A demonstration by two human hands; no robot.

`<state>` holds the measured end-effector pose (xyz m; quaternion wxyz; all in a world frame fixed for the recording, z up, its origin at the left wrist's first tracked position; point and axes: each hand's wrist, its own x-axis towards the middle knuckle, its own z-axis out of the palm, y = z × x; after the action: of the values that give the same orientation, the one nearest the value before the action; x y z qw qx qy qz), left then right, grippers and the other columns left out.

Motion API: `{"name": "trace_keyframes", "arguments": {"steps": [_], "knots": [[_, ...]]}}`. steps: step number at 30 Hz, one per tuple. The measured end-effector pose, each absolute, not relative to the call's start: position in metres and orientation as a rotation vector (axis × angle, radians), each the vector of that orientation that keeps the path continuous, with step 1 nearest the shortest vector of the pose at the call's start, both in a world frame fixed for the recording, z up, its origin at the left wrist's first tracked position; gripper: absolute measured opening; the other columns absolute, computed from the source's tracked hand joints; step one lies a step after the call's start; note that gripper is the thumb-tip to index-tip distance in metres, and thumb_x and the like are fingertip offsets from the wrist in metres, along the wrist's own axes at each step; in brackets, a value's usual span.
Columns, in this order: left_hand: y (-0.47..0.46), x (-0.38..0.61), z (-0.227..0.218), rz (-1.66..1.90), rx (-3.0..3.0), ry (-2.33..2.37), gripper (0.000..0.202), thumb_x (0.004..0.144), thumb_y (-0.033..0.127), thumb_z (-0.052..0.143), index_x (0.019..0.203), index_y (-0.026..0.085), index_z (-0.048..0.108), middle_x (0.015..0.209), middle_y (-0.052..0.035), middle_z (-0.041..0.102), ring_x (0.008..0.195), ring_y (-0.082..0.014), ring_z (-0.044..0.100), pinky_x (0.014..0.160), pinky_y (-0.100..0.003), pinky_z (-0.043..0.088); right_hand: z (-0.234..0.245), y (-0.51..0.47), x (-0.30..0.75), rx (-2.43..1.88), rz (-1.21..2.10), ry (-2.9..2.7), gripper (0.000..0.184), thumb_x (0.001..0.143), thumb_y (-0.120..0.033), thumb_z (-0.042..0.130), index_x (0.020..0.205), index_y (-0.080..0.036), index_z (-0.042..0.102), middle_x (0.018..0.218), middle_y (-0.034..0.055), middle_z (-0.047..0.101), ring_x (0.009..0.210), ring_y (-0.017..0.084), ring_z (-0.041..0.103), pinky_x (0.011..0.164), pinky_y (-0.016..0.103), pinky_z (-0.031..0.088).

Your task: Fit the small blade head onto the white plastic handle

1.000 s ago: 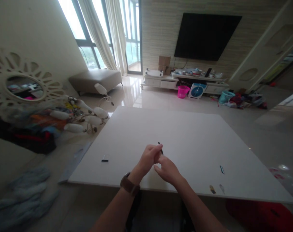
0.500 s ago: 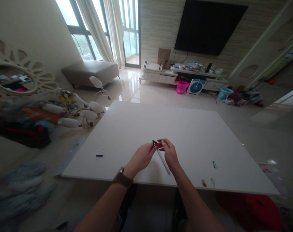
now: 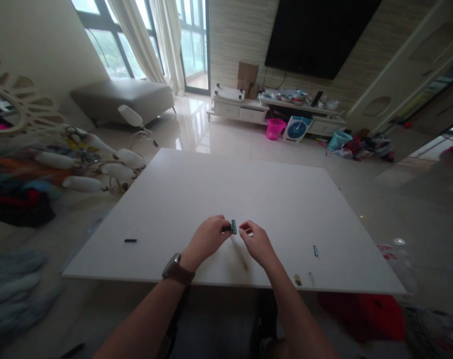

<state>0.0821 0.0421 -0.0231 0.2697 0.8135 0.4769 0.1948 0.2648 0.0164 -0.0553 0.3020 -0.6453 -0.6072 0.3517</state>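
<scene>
My left hand [image 3: 207, 238], with a watch on its wrist, pinches a small dark piece with a green edge [image 3: 233, 227] above a large white board [image 3: 219, 194]. A white stick-like handle [image 3: 240, 252] runs down from that piece toward me, between the two hands. My right hand [image 3: 257, 243] sits just right of the piece, fingers curled in a pinch close to it; what it holds, if anything, is too small to make out.
On the board lie a small black piece [image 3: 130, 240] at the left, a small green piece [image 3: 315, 251] at the right, and two tiny bits [image 3: 303, 279] near the front edge. A white chandelier [image 3: 99, 167] and clutter lie left; a red object [image 3: 361, 314] sits at the lower right.
The hands dropped slightly toward the board's front. The dark piece is turned so its green edge shows, and the right hand has drawn a little apart from it. The view tilted down and left.
</scene>
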Motion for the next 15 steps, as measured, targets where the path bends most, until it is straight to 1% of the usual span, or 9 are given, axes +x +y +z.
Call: {"name": "trace_keyframes", "arguments": {"steps": [2,4,8,11,13,15], "knots": [[0.045,0.081,-0.025,0.495,2.202,1.33,0.021,0.09,0.027,0.06,0.077,0.02,0.074,0.077,-0.0039,0.063,0.071,-0.0149,0.057,0.066,-0.027,0.036,-0.064,0.013,0.271,-1.841,0.919,-1.785,0.015,0.084,-0.029,0.057,0.09,-0.019,0.066,0.092,0.0056,0.07,0.081,0.018,0.063,0.073,0.029,0.044],[0.048,0.08,-0.028,0.466,2.211,1.35,0.021,0.09,0.027,0.06,0.077,0.02,0.075,0.078,-0.0039,0.063,0.071,-0.0149,0.057,0.065,-0.027,0.036,-0.074,0.008,0.274,-1.934,0.914,-1.919,0.017,0.081,-0.027,0.059,0.094,-0.019,0.067,0.093,0.0061,0.07,0.084,0.019,0.063,0.074,0.029,0.042],[0.052,0.074,-0.039,0.396,2.208,1.368,0.017,0.087,0.025,0.062,0.079,0.022,0.076,0.08,-0.0038,0.064,0.072,-0.0157,0.059,0.066,-0.027,0.038,-0.093,-0.002,0.275,-2.027,0.94,-2.046,0.02,0.079,-0.028,0.062,0.097,-0.021,0.067,0.096,0.0064,0.07,0.088,0.021,0.063,0.073,0.029,0.04],[0.056,0.066,-0.047,0.36,2.183,1.387,0.017,0.087,0.026,0.062,0.079,0.021,0.075,0.081,-0.0039,0.064,0.073,-0.0159,0.059,0.066,-0.027,0.039,-0.097,-0.002,0.278,-2.005,0.967,-2.085,0.022,0.077,-0.028,0.064,0.098,-0.021,0.067,0.098,0.0064,0.07,0.091,0.023,0.063,0.075,0.03,0.042],[0.058,0.06,-0.051,0.347,2.163,1.39,0.019,0.089,0.027,0.06,0.079,0.02,0.074,0.084,-0.0041,0.063,0.072,-0.0153,0.06,0.067,-0.027,0.04,-0.093,0.003,0.282,-1.953,0.968,-2.029,0.022,0.078,-0.028,0.064,0.098,-0.021,0.067,0.097,0.0063,0.07,0.088,0.022,0.063,0.075,0.031,0.043],[0.06,0.056,-0.053,0.336,2.146,1.398,0.019,0.089,0.028,0.06,0.079,0.02,0.074,0.087,-0.0043,0.061,0.072,-0.0147,0.059,0.068,-0.028,0.04,-0.086,0.011,0.286,-1.889,0.944,-1.886,0.019,0.082,-0.029,0.061,0.098,-0.02,0.066,0.091,0.0053,0.069,0.079,0.019,0.063,0.074,0.031,0.046]]}}
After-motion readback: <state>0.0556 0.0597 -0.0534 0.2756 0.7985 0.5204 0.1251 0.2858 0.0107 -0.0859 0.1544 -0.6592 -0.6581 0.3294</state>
